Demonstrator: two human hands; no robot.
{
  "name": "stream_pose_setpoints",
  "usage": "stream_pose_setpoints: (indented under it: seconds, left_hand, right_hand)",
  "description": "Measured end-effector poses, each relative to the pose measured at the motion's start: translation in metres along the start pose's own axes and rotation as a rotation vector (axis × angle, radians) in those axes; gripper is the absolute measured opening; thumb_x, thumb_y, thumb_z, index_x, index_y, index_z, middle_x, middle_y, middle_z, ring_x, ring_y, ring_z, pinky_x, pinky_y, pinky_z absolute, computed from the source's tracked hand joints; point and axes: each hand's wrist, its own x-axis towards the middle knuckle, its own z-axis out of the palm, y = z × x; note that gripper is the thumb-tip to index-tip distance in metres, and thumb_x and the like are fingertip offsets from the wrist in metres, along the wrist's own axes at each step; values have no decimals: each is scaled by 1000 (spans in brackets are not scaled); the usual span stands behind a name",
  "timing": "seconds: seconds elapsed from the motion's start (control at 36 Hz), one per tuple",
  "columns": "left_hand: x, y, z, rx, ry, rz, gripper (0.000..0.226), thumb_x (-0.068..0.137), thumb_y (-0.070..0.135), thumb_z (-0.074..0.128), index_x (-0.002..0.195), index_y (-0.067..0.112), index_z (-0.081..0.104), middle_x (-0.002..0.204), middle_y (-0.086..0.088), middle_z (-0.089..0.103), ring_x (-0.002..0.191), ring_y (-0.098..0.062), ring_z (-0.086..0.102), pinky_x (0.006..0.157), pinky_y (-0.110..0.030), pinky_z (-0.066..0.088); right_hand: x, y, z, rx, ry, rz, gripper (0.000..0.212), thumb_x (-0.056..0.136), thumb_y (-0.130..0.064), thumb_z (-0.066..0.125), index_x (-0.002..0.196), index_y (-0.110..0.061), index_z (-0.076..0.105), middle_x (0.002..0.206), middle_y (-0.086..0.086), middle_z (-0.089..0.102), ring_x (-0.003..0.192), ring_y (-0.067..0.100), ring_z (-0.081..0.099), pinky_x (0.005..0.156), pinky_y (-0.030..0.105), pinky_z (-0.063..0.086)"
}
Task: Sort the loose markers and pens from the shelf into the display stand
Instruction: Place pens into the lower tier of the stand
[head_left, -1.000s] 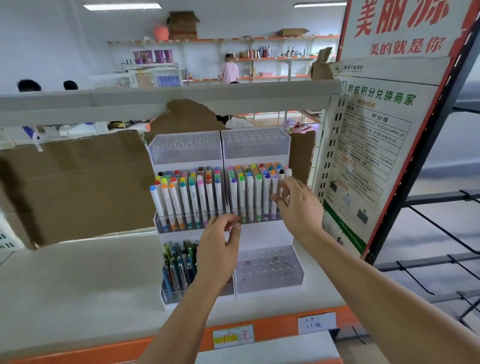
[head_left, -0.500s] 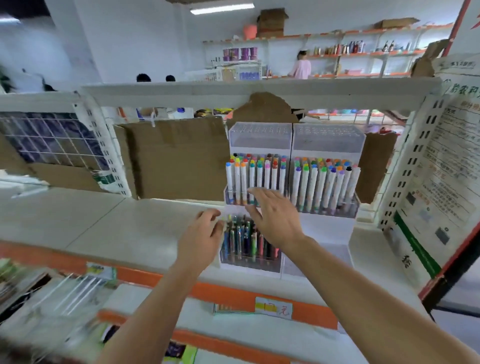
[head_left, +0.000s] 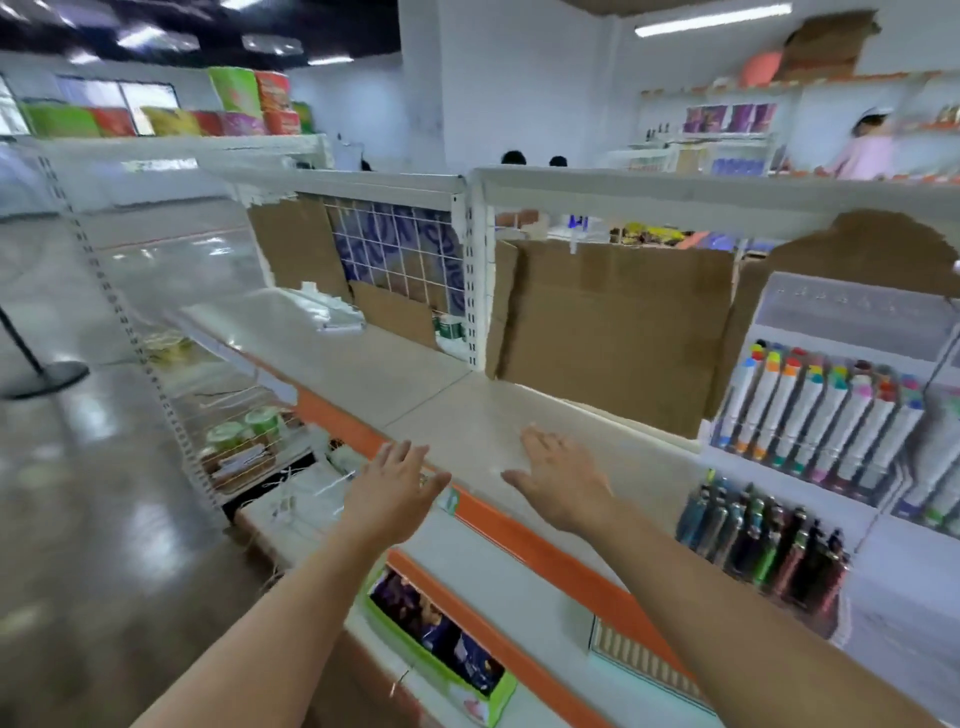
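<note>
The white display stand (head_left: 852, 327) sits at the right edge of the head view, on the white shelf (head_left: 467, 410). Its middle tier holds a row of white markers (head_left: 815, 410) with coloured caps, and its lower tier holds dark pens (head_left: 763, 535). My left hand (head_left: 389, 493) reaches out over the shelf's orange front edge, fingers straight, holding nothing. My right hand (head_left: 566, 483) hovers flat over the bare shelf, left of the stand, also holding nothing. No loose marker shows on the shelf near my hands.
Brown cardboard sheets (head_left: 613, 322) line the back of the shelf. A clear plastic item (head_left: 332, 312) lies far back on the left. Below the shelf is a green box (head_left: 441, 644) of goods and wire baskets (head_left: 239, 447). People stand in the background.
The view has swung left, so the stand has slid to the right edge. Both hands have left the stand and now stretch out open over the bare shelf.
</note>
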Motion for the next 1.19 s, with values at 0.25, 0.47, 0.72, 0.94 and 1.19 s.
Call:
stream_pose_setpoints:
  seconds: [0.25,0.47,0.72,0.94,1.19]
  left_hand:
    - [8,-108,-33,67,-105,-92,69,96,59,20,152,19,12,160,-5,4,147,-25,3,116,-39,9]
    - [16,-191,-50,94,-129,-157,74,92,65,15,153,24,6,160,-3,2,147,-23,1,117,-41,7]
    - [52,-251,-50,52,-128,-194,73,92,65,16,153,26,5,160,-3,0,147,-22,-3,117,-41,4]
    - [118,-291,-57,82,-160,-190,72,93,64,16,152,23,10,160,-2,0,147,-23,-1,118,-44,4]
    - [224,-325,-78,92,-141,-157,68,95,61,19,152,24,14,160,-2,6,147,-23,3,118,-44,9]
  right_hand:
    - [78,-111,22,-19,-58,-113,63,99,-51,30,150,-17,14,157,4,19,142,22,22,114,39,21]
    - [135,-184,47,-33,-94,-164,65,99,-54,25,152,-19,9,158,3,16,144,20,19,116,39,18]
    - [200,-229,66,-33,-149,-202,63,100,-51,25,152,-19,7,157,2,18,141,22,24,114,39,19]
    - [287,-244,79,-2,-142,-191,64,99,-52,25,152,-19,10,158,1,17,143,22,20,115,39,17]
    - [397,-239,78,-31,-120,-144,63,99,-51,28,150,-17,15,154,3,27,138,24,29,110,40,21]
